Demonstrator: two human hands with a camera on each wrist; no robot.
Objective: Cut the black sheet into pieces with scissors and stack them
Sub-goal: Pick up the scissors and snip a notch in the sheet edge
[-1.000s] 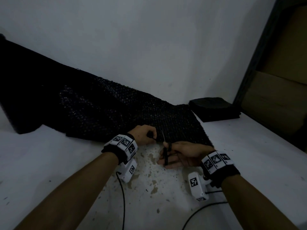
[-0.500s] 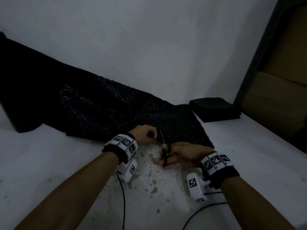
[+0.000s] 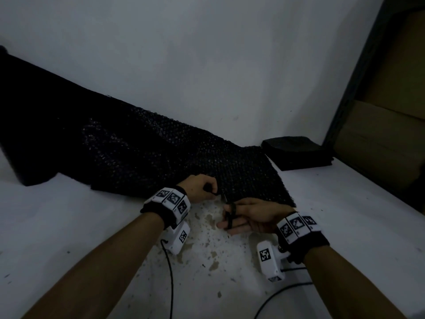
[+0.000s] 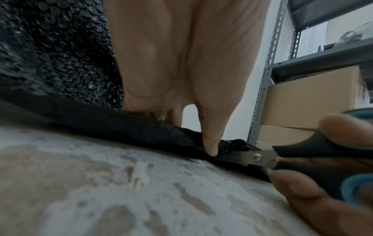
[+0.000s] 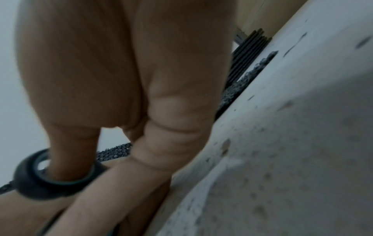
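Near edge of the black sheet (image 3: 161, 157) is pinched by the left hand (image 3: 202, 188), thumb and fingers curled onto it; in the left wrist view a fingertip (image 4: 210, 148) is pressed on the raised edge just beside the blades. The scissors (image 3: 230, 214) are held by the right hand (image 3: 250, 215), digits threaded through the loops, the other fingers lying fairly straight underneath. Blades are seen narrow, nearly closed, tips touching the sheet edge at 12 o'clock of the right hand.

Change over the last second: the blades have been brought from standing clear above the edge down into it, the right hand shifted slightly toward the left. Judged: a fresh cut is only beginning, and most of the sheet remains whole.

Count: 1 large sheet, spread from 9 o'clock across to the hands; 1 pair of scissors; 1 stack of cut pieces (image 3: 296, 153) at 2 o'clock, well apart on the table (image 3: 345, 215), piece number not countable; 2 hands.
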